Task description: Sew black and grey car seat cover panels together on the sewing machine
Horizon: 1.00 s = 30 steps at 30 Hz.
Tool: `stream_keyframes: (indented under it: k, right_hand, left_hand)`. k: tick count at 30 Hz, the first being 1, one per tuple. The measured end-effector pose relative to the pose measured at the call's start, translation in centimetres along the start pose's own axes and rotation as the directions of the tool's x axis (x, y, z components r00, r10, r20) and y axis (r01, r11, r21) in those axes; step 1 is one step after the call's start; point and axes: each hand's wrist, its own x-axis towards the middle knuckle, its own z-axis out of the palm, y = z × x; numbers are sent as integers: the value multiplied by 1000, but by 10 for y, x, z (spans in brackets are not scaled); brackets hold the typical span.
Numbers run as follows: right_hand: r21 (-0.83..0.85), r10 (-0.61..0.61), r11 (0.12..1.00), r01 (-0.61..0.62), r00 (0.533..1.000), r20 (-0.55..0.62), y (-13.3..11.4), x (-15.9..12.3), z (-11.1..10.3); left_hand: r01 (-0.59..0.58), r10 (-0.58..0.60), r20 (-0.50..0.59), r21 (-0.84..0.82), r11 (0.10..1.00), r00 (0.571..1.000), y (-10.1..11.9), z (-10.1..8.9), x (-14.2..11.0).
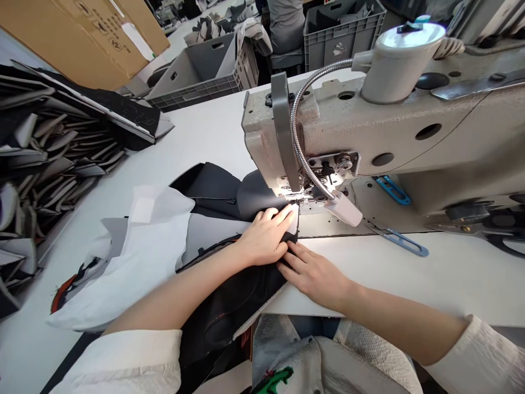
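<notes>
A dark fabric piece (229, 191) lies on the white table (430, 273) and runs under the needle area of the grey sewing machine (369, 131). My left hand (266, 235) lies flat on the fabric, fingers stretched toward the lit presser foot (297, 200). My right hand (315, 271) rests just below it, fingers flat and pressing the fabric's edge near the table front. More dark fabric hangs off the table toward my lap.
A white sheet (139, 257) covers parts at the left. Stacked dark cut pieces (49, 158) fill the far left. Grey crates (205, 71) and cardboard boxes (90, 33) stand behind. A gooseneck lamp (340, 208) shines on the needle. Blue clips (404, 241) lie on the machine bed.
</notes>
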Motion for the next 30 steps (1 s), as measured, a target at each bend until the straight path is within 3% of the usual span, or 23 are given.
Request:
stream_keyframes:
  k: [20, 30]
  right_hand:
    - [-51, -17, 999, 17, 1000, 4, 9, -3, -5]
    - [-102, -83, 992, 75, 994, -76, 2, -3, -11]
  left_hand:
    - [63, -60, -93, 28, 998, 994, 8, 8, 12]
    - [-43, 38, -78, -59, 997, 996, 1, 5, -6]
